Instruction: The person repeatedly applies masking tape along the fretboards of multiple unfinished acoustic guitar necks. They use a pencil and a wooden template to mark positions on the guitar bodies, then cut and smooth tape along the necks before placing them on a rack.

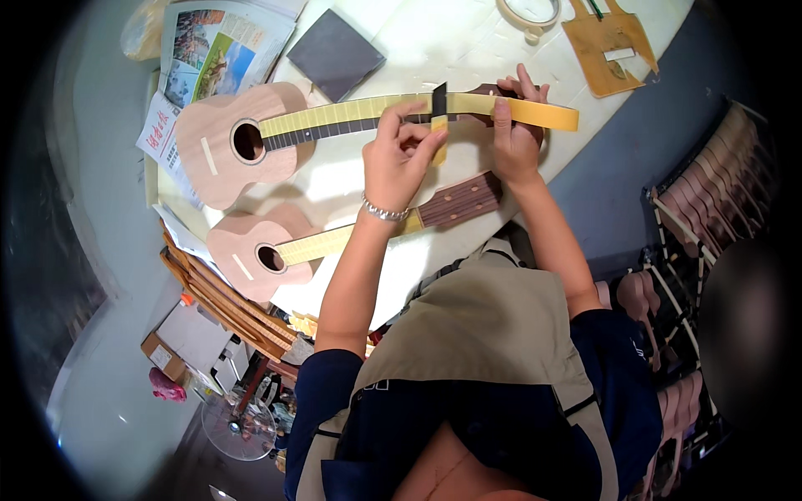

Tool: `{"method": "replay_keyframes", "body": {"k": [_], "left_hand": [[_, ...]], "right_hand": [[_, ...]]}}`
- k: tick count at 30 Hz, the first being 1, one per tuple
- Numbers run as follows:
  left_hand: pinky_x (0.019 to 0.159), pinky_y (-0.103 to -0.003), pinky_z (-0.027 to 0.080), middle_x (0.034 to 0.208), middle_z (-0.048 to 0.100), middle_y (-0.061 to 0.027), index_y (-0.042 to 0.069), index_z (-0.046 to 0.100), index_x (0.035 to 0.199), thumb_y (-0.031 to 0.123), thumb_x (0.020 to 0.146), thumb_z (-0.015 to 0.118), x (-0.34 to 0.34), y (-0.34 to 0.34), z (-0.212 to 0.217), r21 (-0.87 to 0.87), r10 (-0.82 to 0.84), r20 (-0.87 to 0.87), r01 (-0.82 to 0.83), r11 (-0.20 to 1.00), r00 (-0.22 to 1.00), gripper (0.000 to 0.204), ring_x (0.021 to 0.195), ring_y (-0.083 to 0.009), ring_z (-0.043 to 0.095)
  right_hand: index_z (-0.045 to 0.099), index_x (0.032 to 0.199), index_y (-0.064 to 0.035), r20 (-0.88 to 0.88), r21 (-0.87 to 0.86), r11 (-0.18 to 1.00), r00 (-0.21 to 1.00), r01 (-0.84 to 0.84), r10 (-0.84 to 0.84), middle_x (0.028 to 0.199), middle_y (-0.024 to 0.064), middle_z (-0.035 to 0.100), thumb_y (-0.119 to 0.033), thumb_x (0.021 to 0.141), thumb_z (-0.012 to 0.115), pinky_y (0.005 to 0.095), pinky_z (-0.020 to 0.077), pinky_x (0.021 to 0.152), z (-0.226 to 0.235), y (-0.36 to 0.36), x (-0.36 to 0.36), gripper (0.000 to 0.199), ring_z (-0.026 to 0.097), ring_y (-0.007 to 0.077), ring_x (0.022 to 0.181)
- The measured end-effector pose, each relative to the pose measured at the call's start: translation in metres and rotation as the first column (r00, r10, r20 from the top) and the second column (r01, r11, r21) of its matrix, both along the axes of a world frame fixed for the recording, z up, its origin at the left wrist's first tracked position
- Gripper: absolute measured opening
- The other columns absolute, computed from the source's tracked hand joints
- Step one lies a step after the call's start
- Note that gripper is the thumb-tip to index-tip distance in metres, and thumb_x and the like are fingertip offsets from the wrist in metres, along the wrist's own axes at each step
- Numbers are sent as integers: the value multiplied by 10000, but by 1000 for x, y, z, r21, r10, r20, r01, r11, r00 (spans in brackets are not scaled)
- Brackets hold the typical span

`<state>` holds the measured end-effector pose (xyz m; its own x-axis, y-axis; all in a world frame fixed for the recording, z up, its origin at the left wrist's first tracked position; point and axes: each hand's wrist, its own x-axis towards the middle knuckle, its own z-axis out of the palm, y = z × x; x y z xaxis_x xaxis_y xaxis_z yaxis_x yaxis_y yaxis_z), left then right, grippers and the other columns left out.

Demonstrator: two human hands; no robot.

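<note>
A pale, unfinished ukulele [205, 134] lies across the table, its dark fretboard partly covered lengthwise by a strip of yellow masking tape [347, 110]. That strip runs on to a tape roll [547, 115] at the headstock. My right hand [516, 146] is closed around the headstock end and the roll, thumb across the tape, some fingers raised. Over the upper neck, my left hand [397, 163] pinches a dark slanted blade [440, 100] with a yellow handle. The blade stands across the tape. Nearer me lies a second ukulele [246, 250], with tape along its fretboard and a brown headstock [462, 200].
Newspapers [221, 63] and a dark square sheet [336, 55] lie at the far side. A pale ring-shaped roll [530, 12] and a tan flat piece [610, 50] are far right. Racks of instrument bodies [710, 184] stand right; a fan [238, 426] stands lower left.
</note>
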<state>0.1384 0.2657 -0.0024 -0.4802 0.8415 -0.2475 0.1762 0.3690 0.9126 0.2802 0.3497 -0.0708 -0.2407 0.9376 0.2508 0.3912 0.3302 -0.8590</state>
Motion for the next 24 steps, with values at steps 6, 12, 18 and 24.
{"method": "replay_keyframes", "body": {"k": [6,12,18,24], "left_hand": [[526,-169,423,634,589,6,5,443,1306,32,799,682,2,12,-20,14,-131,51,130,991,990,561,570,-21,503],[557,-188,451,650,620,-27,63,527,1256,70,777,699,5,14,-21,-11,-74,37,75,997,997,509,567,-35,514],[540,-224,467,683,634,-45,71,566,1214,103,767,695,5,8,-9,16,-78,-104,80,997,992,466,548,-83,551],[652,-279,491,791,665,-42,55,647,1003,112,683,770,-14,-22,-11,208,-139,-443,253,945,885,347,752,-165,610]], "right_hand": [[404,1312,-43,2,5,1000,1000,-21,21,977,75,607,-229,908,499,481,130,1088,-3,0,2,455,545,224,987],[510,1208,-51,107,147,989,994,-24,9,1025,47,611,-155,890,490,482,148,1084,-2,-4,-1,335,544,250,993],[563,1030,-116,-225,334,826,812,-455,539,1149,74,595,7,824,515,437,113,1121,59,-39,-8,245,514,261,1172],[407,1157,-57,-780,-289,902,626,-322,-26,1090,140,598,120,814,512,413,208,1099,54,-33,-10,400,490,302,1185]]}}
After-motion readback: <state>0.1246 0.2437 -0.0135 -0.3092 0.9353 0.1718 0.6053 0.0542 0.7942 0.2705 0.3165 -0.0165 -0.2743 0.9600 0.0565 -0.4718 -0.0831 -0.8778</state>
